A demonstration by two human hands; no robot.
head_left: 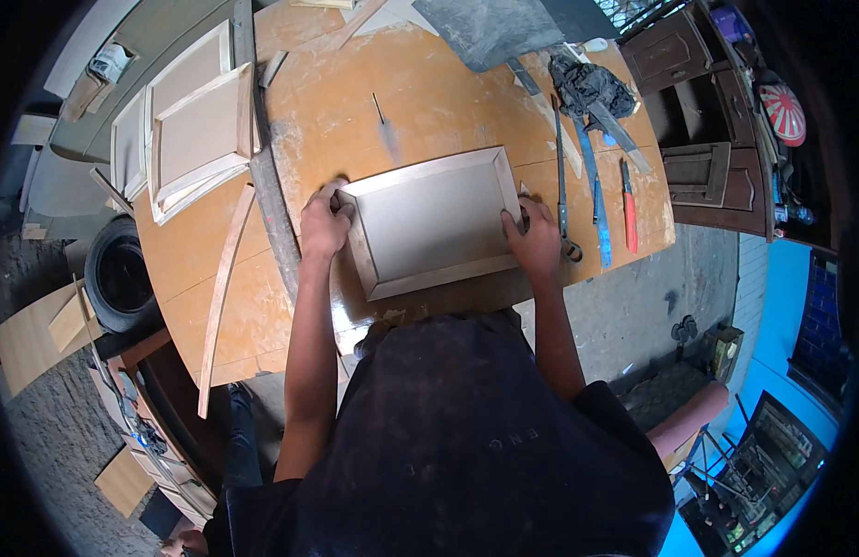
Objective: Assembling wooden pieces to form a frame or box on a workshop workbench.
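A rectangular wooden frame [420, 278] with a pale backing panel lies on the worn orange-brown table [327, 102], close to my body. My left hand [327, 223] grips its left side, the thumb over the edge. On the opposite side, my right hand [533, 237] holds the right edge with the thumb on top and fingers along the outside. The undersides of both hands' fingers are partly hidden. Beyond the frame, a thin dark pointed rod [379, 109] stands on or lies over a dark smudge on the table.
Similar frames [200, 148] are stacked at the left. A long wood strip [227, 297] lies near them, beside a dark bar [273, 204]. To the right are a red-handled tool [630, 209], a blue strip [594, 190], a metal rod [561, 176] and crumpled black plastic [589, 86].
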